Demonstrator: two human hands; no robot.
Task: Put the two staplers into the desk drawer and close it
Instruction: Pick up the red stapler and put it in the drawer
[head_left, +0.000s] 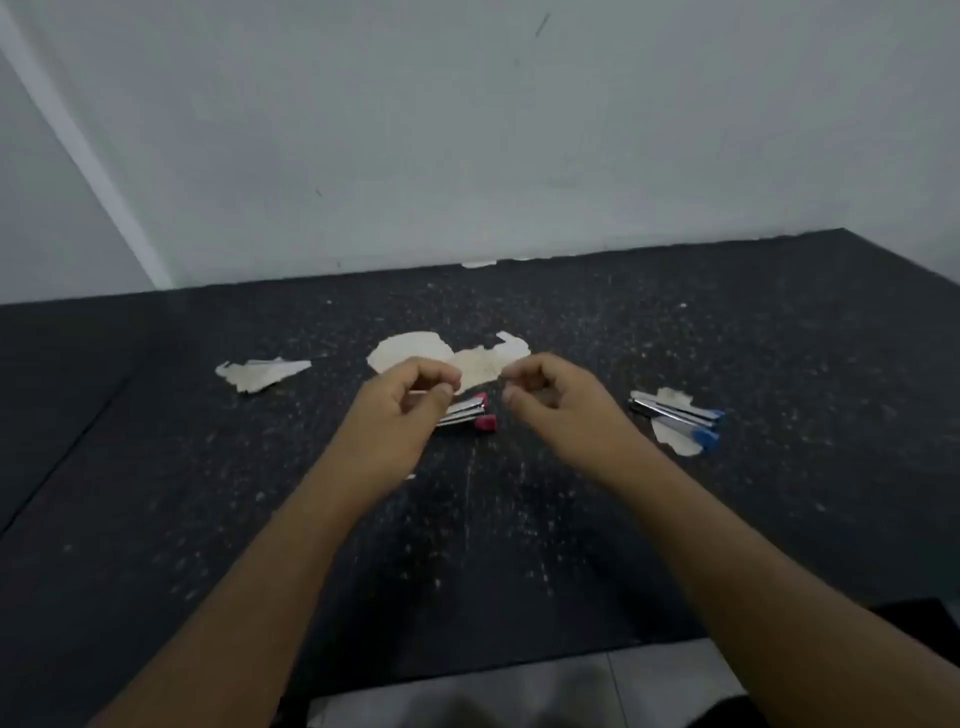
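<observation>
A red-tipped metal stapler (470, 412) lies on the black desk (156, 467) near the middle, partly hidden behind my left hand (402, 410). A blue-tipped stapler (678, 418) lies to the right on a torn patch. My left hand hovers over the red stapler's near end with fingers curled, holding nothing that I can see. My right hand (553, 410) floats just right of the red stapler, fingers curled loosely, empty. No drawer is in view.
Pale torn patches mark the desk top: one at the left (260, 373), a larger one (447, 353) behind my hands. A white wall (467, 130) rises behind the desk. Grey floor tiles (545, 691) show below the desk's near edge.
</observation>
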